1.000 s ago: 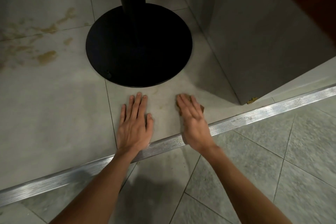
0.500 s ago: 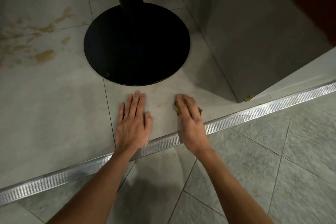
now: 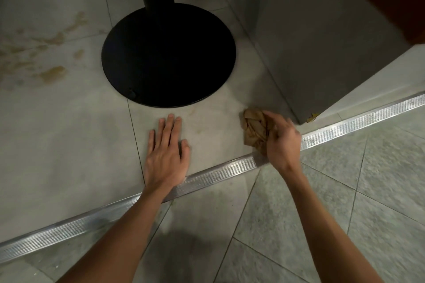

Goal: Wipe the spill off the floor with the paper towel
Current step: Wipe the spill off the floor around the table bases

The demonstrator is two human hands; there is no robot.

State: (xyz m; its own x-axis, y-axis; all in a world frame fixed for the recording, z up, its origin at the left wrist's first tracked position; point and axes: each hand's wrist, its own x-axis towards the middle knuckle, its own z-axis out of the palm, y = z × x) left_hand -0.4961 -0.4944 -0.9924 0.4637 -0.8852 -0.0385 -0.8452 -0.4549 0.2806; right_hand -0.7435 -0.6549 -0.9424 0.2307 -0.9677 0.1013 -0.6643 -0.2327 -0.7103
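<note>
Brown crumpled paper towel (image 3: 254,131) is clamped in the right grip (image 3: 281,142), just beside the metal strip (image 3: 218,170). Left grip (image 3: 166,151) is spread flat on the floor (image 3: 69,145). Spill (image 3: 53,73) is seen well left of both, nearer the left grip.

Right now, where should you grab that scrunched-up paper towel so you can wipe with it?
Around its bunched middle, from above and the near side, as the right hand holds the paper towel. It's a loose wad, so fingers curled over the top probably keep it together.
</note>
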